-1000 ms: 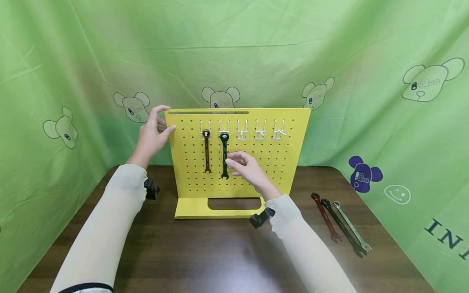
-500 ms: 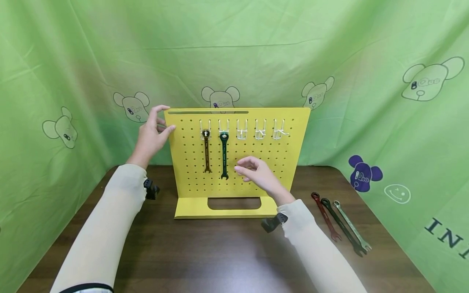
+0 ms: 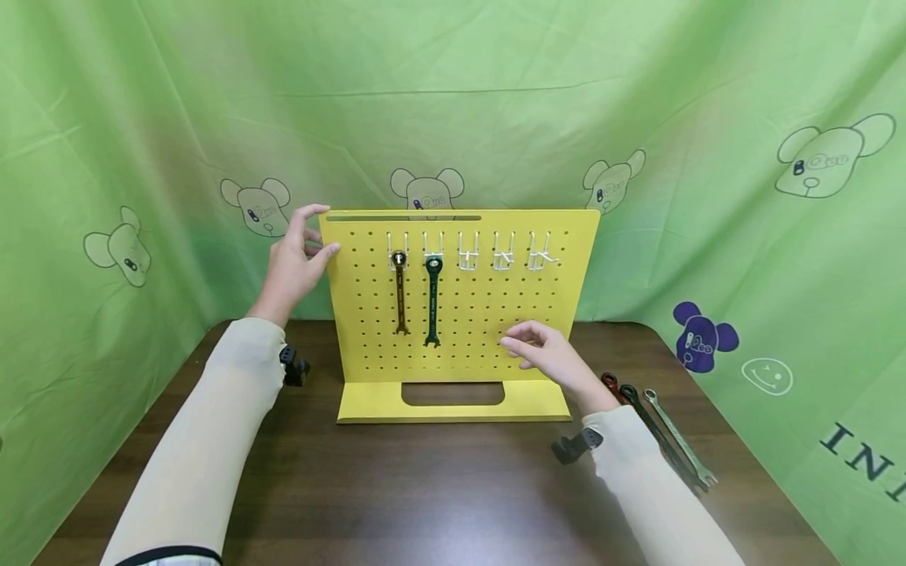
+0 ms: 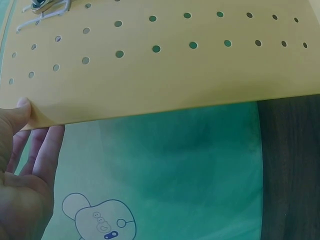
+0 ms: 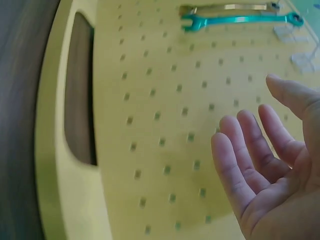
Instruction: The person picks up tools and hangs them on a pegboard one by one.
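A yellow pegboard [image 3: 382,354] stands upright on the table. My left hand [image 3: 293,259] grips its upper left edge, thumb [image 4: 20,114] on the front face and fingers behind. From the white hooks hang a bronze-coloured wrench [image 3: 400,299] and, to its right, a dark green wrench [image 3: 433,303], teal in the right wrist view [image 5: 240,20]. My right hand [image 3: 545,351] is held in front of the board's lower right part, holding nothing, with fingers loosely bent and thumb apart from them.
Three white hooks [image 3: 503,258] to the right carry nothing. On the table's right lie a red wrench [image 3: 609,381], a black wrench [image 3: 647,417] and a silver wrench [image 3: 679,436], partly covered by the right forearm. A green curtain [image 3: 453,102] surrounds the table.
My right hand has moved away from the hanging green wrench, right and down, toward the loose wrenches. The green wrench swings slightly on its hook. My left hand keeps its grip on the board.
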Tool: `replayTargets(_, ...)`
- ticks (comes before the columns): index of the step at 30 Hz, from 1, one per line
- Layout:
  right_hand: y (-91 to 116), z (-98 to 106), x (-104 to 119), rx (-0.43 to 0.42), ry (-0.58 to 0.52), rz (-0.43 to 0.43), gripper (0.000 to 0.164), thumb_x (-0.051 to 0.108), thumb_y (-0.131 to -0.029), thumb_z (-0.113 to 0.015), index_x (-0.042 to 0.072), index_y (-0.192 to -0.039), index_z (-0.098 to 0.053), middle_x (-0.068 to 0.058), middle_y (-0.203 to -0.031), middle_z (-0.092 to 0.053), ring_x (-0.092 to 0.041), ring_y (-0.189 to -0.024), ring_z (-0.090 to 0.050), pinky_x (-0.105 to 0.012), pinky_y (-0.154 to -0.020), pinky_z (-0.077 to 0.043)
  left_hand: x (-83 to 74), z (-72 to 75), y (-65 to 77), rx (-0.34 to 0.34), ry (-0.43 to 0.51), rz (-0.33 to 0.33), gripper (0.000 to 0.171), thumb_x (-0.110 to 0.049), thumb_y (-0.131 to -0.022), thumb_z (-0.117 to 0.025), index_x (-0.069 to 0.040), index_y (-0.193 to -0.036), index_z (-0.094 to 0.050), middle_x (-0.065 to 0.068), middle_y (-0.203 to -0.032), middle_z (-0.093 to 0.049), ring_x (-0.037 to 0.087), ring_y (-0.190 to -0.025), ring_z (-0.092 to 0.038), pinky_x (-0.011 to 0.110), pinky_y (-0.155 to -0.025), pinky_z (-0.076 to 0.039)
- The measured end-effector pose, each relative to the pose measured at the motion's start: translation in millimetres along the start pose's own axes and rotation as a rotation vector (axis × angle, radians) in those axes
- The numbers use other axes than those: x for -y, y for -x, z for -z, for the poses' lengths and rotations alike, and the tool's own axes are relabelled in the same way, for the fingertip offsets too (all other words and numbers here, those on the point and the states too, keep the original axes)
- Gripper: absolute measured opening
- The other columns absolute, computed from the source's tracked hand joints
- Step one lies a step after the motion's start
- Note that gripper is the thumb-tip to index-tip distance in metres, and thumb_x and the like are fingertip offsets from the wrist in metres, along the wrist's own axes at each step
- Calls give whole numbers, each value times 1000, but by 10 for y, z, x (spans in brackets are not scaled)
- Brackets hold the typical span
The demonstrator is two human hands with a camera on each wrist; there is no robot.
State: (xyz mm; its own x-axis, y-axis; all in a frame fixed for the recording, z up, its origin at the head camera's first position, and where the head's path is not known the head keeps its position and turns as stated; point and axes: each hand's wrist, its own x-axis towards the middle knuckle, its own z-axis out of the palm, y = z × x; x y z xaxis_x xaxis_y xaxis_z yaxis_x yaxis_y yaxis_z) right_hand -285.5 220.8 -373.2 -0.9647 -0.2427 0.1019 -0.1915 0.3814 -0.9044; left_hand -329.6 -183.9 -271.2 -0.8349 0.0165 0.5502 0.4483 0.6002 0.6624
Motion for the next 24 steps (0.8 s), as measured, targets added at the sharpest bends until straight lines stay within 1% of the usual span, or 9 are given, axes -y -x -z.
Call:
replayTargets(2, 56, 90, -68, -9, 16, -21, 43, 29, -99, -66, -4, -125, -58, -27, -116, -62, -40, -107, -60, -39, -83, -59, -3, 6, 2, -3, -2, -3, 60, -14, -97, -68, -25, -148, -37, 19, -110, -61, 36, -100, -65, 50, -83, -58)
replayTargets(4, 121, 188, -135, -21, 34, -37, 43, 29, -99, -66, -4, -125, -58, -25, -113, -62, -36, -104, -62, -38, -82, -59, -4, 9, 4, -4, -5, -9, 62, -14, -97, -68, -27, -149, -38, 19, -110, -61, 36, -100, -65, 50, -83, -58)
replayTargets(9, 291, 440, -314, -51, 60, -66, 42, 26, -100, -66, -7, -125, -58, -17, -102, -66, -22, -90, -66, -39, -78, -60, -2, 13, -1, 3, -15, -19, 65, -14, -97, -68, -32, -152, -38, 18, -112, -60, 35, -100, -65, 49, -81, -59)
replayTargets(12, 392, 593, -428, -62, 71, -84, 44, 25, -100, -65, -9, -127, -57, -16, -105, -68, -15, -87, -67, -39, -79, -61, -1, 17, -6, 7, -13, -15, 64, -15, -97, -68, -31, -152, -39, 18, -113, -59, 35, -101, -65, 49, -81, -59)
replayTargets(16, 530, 788, -572, -69, 95, -122, 48, 26, -101, -64, -11, -130, -55, -17, -110, -70, -16, -89, -69, -40, -80, -60, -4, 27, -10, 11, 0, 1, 62, -15, -97, -69, -29, -151, -41, 19, -114, -60, 36, -103, -65, 50, -83, -58)
replayTargets(20, 670, 964, -745, -59, 113, -170, 49, 24, -101, -63, -14, -130, -54, -20, -109, -70, -18, -89, -69, -35, -75, -61, -4, 36, -15, 24, 6, 19, 62, -16, -97, -69, -29, -150, -41, 20, -115, -60, 36, -104, -64, 50, -84, -58)
replayTargets(24, 805, 1117, -922, -38, 148, -228, 49, 22, -101, -62, -17, -129, -54, -21, -108, -70, -20, -88, -69, -34, -73, -61, -2, 47, -21, 36, 16, 34, 62, -17, -97, -69, -29, -150, -41, 19, -116, -60, 35, -104, -64, 49, -83, -58)
